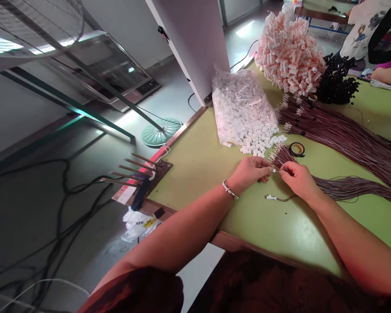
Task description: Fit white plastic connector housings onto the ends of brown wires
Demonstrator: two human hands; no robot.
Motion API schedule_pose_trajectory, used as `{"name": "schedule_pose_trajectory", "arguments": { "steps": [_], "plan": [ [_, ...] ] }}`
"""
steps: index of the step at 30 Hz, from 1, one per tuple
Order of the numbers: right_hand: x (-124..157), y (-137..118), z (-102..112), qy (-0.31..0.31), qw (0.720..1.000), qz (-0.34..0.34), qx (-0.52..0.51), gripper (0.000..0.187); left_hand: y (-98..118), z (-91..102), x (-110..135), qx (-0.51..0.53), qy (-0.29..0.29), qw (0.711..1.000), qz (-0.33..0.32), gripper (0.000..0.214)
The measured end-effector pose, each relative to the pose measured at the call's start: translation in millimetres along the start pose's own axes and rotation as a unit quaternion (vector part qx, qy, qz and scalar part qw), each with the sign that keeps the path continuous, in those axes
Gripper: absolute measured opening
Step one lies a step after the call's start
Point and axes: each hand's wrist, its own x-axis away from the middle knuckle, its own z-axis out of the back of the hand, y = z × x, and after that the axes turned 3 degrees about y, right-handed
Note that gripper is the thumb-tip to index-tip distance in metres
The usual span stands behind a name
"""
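My left hand is closed, pinching a small white plastic connector between thumb and fingertips. Facing it, my right hand is closed on a thin wire, whose end meets the connector; how far it sits inside is too small to tell. Under and behind my hands lies a bundle of brown wires with bare metal ends. On the table just below my right hand rests a wire with a white connector on its end. Loose white connectors spill beyond my left hand.
A clear plastic bag of white connectors lies behind. Farther right are a pile of pinkish-white connectors, black parts, more brown wires and a tape roll. A pronged rack stands at the left table edge. Another person is at upper right.
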Motion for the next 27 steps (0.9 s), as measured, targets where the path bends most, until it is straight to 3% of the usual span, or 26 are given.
{"name": "schedule_pose_trajectory", "arguments": {
  "steps": [4,10,15,21,27],
  "plan": [
    [-1.4,-2.7,1.9,-0.018,0.999,-0.033,-0.018,0.017,-1.1,-4.6,-0.3,0.006,-0.009,1.0,-0.022,0.008],
    [-1.0,-0.8,2.5,-0.021,0.999,0.009,-0.025,0.019,-3.0,-6.3,-1.8,0.016,-0.023,0.999,-0.027,0.01],
    [1.6,1.8,0.5,-0.023,0.998,-0.043,-0.043,0.02,-1.9,-1.6,-0.6,0.013,-0.035,0.999,-0.02,0.014],
    [0.9,3.8,-0.9,0.007,0.999,0.031,0.038,0.017,-1.9,-2.9,-1.0,0.002,-0.031,0.999,-0.009,0.012],
    [2.0,4.9,-7.0,0.046,0.996,0.043,0.061,0.017,-3.0,-9.6,-1.1,0.027,0.012,1.0,-0.001,0.009]
  ]
}}
